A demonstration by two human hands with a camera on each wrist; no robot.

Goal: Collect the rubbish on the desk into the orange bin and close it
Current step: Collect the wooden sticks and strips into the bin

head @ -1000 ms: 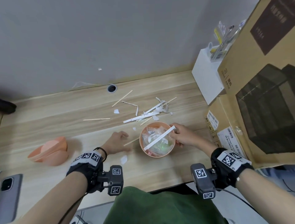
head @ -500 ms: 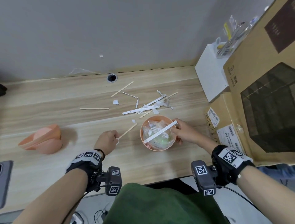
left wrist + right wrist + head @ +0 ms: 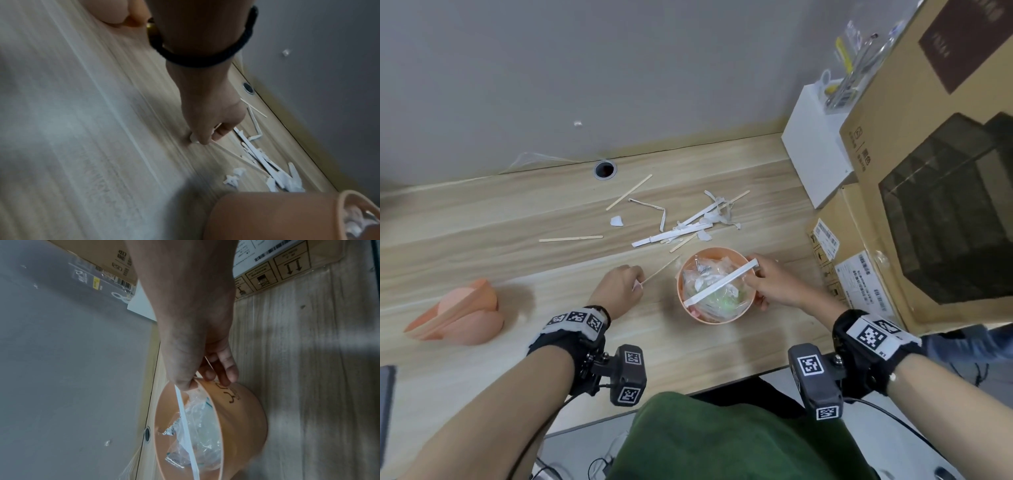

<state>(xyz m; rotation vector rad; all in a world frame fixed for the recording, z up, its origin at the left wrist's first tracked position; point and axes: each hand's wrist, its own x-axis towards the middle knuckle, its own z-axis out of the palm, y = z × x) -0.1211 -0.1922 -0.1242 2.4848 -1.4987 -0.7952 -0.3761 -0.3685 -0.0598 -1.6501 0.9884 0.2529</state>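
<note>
The round orange bin (image 3: 698, 318) stands on the desk, stuffed with clear plastic wrappers. My right hand (image 3: 751, 274) pinches one end of a long white paper strip (image 3: 719, 286) that lies across the bin's mouth, its other fingers against the bin's wall (image 3: 246, 418). My left hand (image 3: 638, 284), just left of the bin, pinches a thin wooden stick (image 3: 661, 270) together with a small white scrap (image 3: 193, 139), low on the desk. Loose paper strips and sticks (image 3: 688, 226) lie behind the bin. The orange lid (image 3: 455, 315) lies far left.
Single wooden sticks (image 3: 570, 238) (image 3: 629, 192) and a white scrap (image 3: 617, 221) lie further back. Cardboard boxes (image 3: 928, 171) and a white box (image 3: 815, 154) wall off the right side. A cable hole (image 3: 605, 169) sits by the wall; a phone (image 3: 385, 404) lies at the left edge.
My left hand, flat on the desk a second ago, has picked up the white scrap and the thin stick. My right hand still holds the strip over the bin.
</note>
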